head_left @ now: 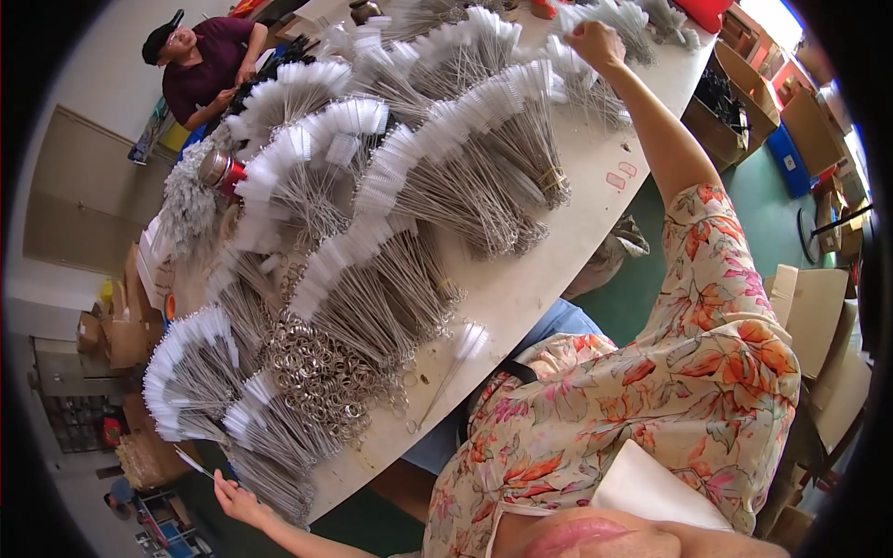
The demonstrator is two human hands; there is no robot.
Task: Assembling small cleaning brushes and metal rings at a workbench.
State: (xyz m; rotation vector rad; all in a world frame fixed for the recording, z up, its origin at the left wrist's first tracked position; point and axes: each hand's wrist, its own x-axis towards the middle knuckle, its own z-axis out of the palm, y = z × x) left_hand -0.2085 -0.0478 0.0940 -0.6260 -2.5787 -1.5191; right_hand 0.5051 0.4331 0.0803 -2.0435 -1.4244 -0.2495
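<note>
At the lower left, my left hand (pixel 240 502) pinches a slim white stick-like thing (pixel 193 460) between thumb and fingers, off the table's edge; its kind is too small to tell. My right hand (pixel 595 44) reaches to the far right of the table with fingers curled closed, above white-bristled wire brushes (pixel 625 26). Whatever it grips, if anything, is hidden. Between my hands lie heaped bundles of wire brushes (pixel 437 172) with white bristle heads and thin looped stems. A pile of metal rings (pixel 321 377) lies among them. One loose brush (pixel 472 340) rests near the front edge.
The pale table (pixel 595 200) slants across the view. A red-and-silver can (pixel 221 172) stands amid the brushes. Across the table, a person in a dark cap and maroon shirt (pixel 206 79) works. Cardboard boxes (pixel 744 98) and a blue crate (pixel 789 160) stand to the right.
</note>
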